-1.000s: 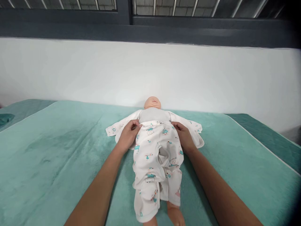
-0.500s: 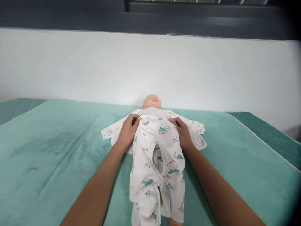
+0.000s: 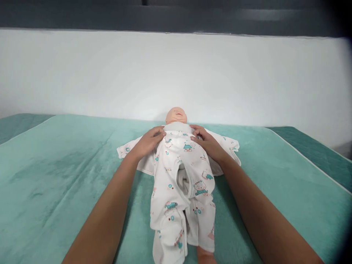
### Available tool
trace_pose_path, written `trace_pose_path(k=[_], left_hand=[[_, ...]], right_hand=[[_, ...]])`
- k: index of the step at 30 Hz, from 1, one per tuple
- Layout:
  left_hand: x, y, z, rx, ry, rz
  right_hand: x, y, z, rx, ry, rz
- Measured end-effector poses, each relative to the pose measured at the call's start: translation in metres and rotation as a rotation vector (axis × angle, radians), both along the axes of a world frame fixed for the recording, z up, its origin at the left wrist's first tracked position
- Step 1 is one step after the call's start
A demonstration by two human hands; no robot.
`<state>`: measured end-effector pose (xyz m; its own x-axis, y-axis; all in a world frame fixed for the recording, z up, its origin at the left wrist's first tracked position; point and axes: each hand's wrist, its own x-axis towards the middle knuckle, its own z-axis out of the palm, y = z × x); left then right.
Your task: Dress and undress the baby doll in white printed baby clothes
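A baby doll (image 3: 176,115) lies on its back, head at the far end. It wears white trousers (image 3: 181,172) with an open crotch and printed bears and houses. A white printed jacket (image 3: 128,147) is spread out beneath its upper body, sleeves out to both sides. My left hand (image 3: 150,140) rests at the left side of the chest, fingers stretched, thumb by the waistband. At the right side, my right hand (image 3: 207,142) touches the waist and chest with fingers apart. One bare foot (image 3: 205,255) shows below a trouser leg.
A green padded mat (image 3: 71,176) lies under the doll, with darker green side strips (image 3: 308,150) bordered by white piping. Behind the doll's head rises a white wall (image 3: 176,73), with a dark band (image 3: 176,18) above it.
Both hands have let go of the trouser waistband and slid up toward the chest, fingers now extended. The view has tilted slightly downward.
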<state>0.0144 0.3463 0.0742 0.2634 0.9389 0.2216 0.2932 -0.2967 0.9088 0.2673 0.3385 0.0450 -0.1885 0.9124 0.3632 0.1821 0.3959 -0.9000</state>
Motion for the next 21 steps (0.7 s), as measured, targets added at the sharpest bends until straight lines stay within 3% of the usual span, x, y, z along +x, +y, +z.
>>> trace_pose_path(k=[5, 11, 14, 17, 21], left_hand=[[0.004, 0.021, -0.012, 0.039, 0.118, 0.19], [0.014, 0.043, -0.022, 0.135, 0.206, 0.41], [0.019, 0.05, -0.028, 0.13, 0.228, 0.481], [0.02, 0.054, -0.034, 0.156, 0.191, 0.455], [0.013, 0.048, -0.036, 0.254, 0.272, 0.286]], right_hand=[[-0.004, 0.016, -0.001, 0.123, -0.048, -0.029], [-0.001, 0.051, -0.008, 0.12, -0.308, -0.341], [-0.002, 0.065, -0.011, 0.086, -0.382, -0.408], [-0.005, 0.071, -0.014, 0.084, -0.326, -0.443], [-0.004, 0.062, -0.017, 0.269, -0.26, -0.32]])
